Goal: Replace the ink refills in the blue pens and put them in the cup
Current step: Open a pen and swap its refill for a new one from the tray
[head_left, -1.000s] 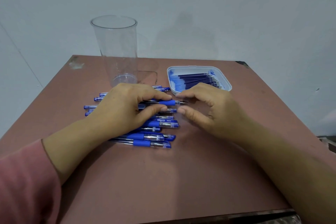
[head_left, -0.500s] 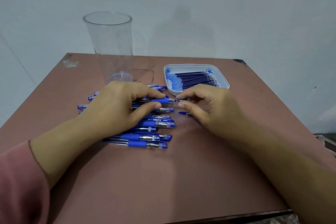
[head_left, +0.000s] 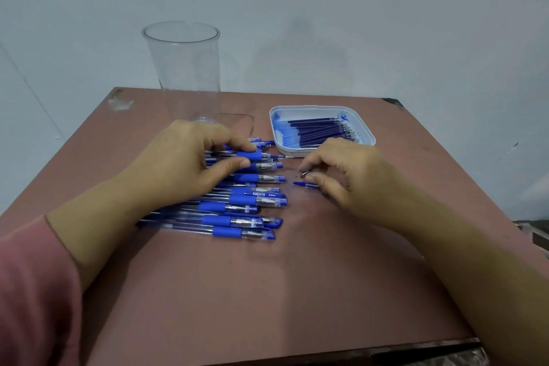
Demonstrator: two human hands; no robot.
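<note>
Gripping one blue pen [head_left: 252, 155] by its rubber sleeve with the left hand [head_left: 190, 163], thumb and forefinger curled round it, just over the far end of the pen pile [head_left: 243, 208]. Pinching a silvery piece [head_left: 303, 173], too small to identify, between thumb and forefinger of the right hand [head_left: 353, 175], right of the held pen's tip and apart from it. Hovering or resting just over a loose blue pen part [head_left: 304, 185] on the brown table [head_left: 267, 291]; cannot tell which. Lying side by side in the pile, tips to the right, near and left of the right hand. Standing upright far left, beyond the left hand: the clear cup [head_left: 184, 74]. Sitting far right, just beyond the right hand: a white tray [head_left: 368, 135] of dark blue refills [head_left: 320, 131], laid side by side. Showing a pink sleeve [head_left: 32, 291] at the near left.
</note>
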